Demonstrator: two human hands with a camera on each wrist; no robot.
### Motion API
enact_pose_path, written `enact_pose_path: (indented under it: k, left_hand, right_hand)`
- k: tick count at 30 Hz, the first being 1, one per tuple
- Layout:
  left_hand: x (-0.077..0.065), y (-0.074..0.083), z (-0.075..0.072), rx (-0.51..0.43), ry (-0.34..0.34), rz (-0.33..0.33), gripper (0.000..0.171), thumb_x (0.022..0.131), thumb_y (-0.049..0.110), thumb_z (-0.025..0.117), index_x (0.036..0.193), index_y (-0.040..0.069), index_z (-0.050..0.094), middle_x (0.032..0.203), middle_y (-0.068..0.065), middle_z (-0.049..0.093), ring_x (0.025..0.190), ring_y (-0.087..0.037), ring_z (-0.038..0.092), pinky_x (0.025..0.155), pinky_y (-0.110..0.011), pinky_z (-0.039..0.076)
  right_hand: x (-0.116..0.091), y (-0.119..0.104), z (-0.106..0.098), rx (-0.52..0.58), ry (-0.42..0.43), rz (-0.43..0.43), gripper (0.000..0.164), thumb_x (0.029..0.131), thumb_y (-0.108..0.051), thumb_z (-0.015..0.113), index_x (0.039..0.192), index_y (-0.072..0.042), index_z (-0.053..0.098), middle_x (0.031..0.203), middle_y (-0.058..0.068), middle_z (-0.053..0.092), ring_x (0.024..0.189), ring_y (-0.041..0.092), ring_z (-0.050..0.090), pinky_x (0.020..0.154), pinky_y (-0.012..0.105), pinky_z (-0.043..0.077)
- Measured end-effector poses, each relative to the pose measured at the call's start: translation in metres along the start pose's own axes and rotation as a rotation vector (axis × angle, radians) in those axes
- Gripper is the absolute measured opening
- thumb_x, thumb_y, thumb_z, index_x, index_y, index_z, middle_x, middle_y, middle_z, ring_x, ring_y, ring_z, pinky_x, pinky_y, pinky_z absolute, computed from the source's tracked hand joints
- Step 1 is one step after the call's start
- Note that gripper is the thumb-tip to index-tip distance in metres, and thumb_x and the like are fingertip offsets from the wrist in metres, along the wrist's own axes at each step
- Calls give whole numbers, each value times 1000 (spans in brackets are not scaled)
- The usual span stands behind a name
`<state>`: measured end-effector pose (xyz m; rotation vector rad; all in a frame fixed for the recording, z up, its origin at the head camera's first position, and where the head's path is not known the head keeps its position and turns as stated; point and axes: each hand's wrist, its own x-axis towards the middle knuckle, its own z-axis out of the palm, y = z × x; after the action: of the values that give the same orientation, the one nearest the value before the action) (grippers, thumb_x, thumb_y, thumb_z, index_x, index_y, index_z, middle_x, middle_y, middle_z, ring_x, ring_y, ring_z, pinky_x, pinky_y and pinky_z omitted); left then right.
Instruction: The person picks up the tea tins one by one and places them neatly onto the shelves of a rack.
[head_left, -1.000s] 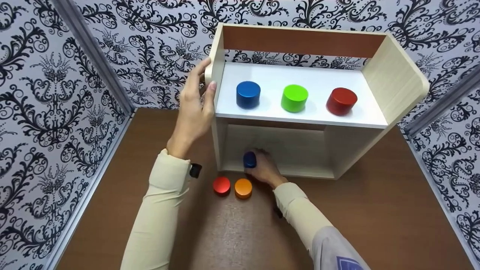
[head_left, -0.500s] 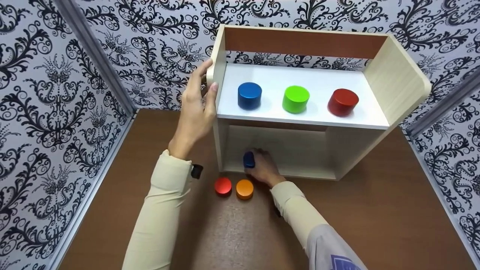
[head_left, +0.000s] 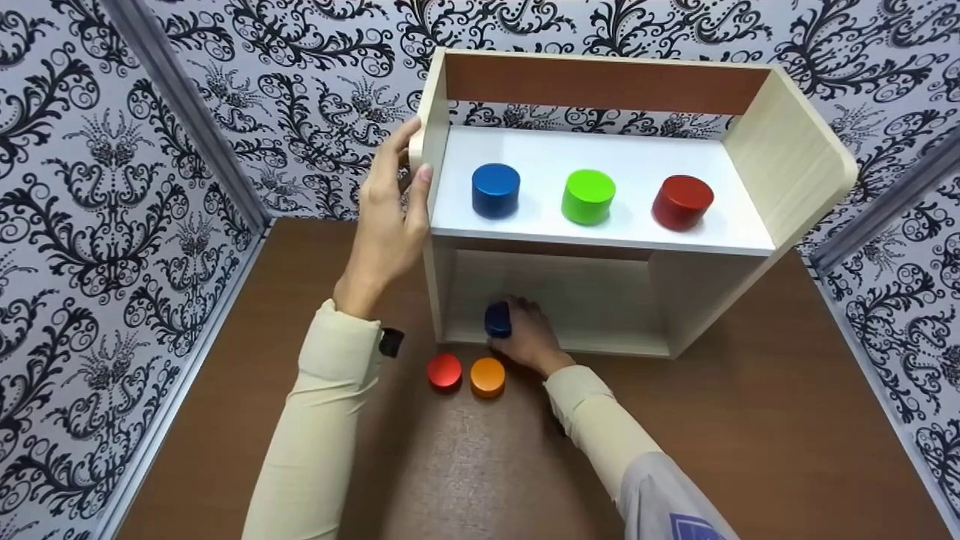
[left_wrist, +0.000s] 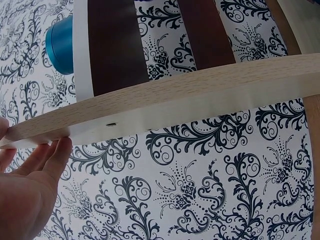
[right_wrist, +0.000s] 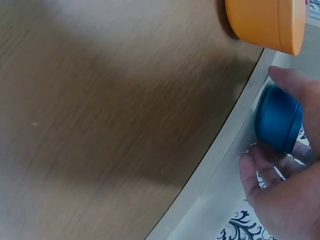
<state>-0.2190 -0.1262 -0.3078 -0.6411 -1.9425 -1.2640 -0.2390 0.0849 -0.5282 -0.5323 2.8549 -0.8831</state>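
Blue tub (head_left: 498, 320) sits in the right hand (head_left: 526, 336), low in the shelf (head_left: 795, 161), just inside the front edge of the bottom bay. From where I stand, the thumb lies along one side of it and the fingers along the other, so that hand grips it; I can't tell whether it bears on the board. Up and to the left, the left hand (head_left: 390, 214) grips the shelf's side panel, thumb on one face, fingers on the other. On the table (head_left: 675, 450), left of the right wrist and nearer the person, stand an orange tub (head_left: 487, 377) and, just beyond it leftward, a red tub (head_left: 444, 372). Above the right hand, three more line the white upper board (head_left: 540, 231): a second blue tub (head_left: 495, 190) nearest the left hand, then a green tub (head_left: 588, 196), then a dark red tub (head_left: 682, 202) farthest from it.
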Motion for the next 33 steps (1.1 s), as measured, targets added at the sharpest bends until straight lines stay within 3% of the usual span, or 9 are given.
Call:
enact_pose_path:
  k: [9,15,18,23,28,33]
  left_hand:
    - [1,0,0,-6,7,14,43,105,1,47,145,-10,40,137,-27,51,117,-31,58,101,-32,53]
    - [0,0,-1,2,10,11,43,105,3,48,145,-9,41,137,-26,52,117,-27,58,101,-32,53]
    - [-1,-1,-1,6,10,6,43,105,4,47,146,-9,41,138,-25,52,117,-27,58,101,-32,53]
    - [-1,-1,-1,2,8,-3,43,105,2,47,146,-9,40,138,-25,51,116,-28,59,99,-32,55]
    - [-1,-1,0,-12,8,-9,43,105,2,46,147,-8,40,138,-26,51,118,-31,58,101,-33,54]
    - [-1,0,0,-2,12,-6,43,105,1,46,147,-8,40,141,-25,50,119,-31,58,103,-32,53]
  right_hand:
    - [-14,15,-12,98,130,-118,75,79,-14,87,142,4,50,141,24,53,129,42,49,113,54,41]
    - [-28,24,-22,159,158,-94,75,80,-14,87,144,1,50,141,22,53,127,40,50,113,54,42]
    - [-37,26,-24,207,177,-100,74,80,-12,87,142,3,50,135,25,55,122,41,54,106,54,48]
    - [-53,25,-26,259,159,-116,66,83,-10,84,140,3,52,124,26,60,110,40,62,93,51,56]
    - [-67,26,-25,250,120,-118,57,85,-10,83,135,2,57,118,21,66,107,37,65,94,51,56]
    - [-79,26,-19,254,64,-166,49,83,-6,83,126,2,61,106,18,65,97,32,62,87,49,57]
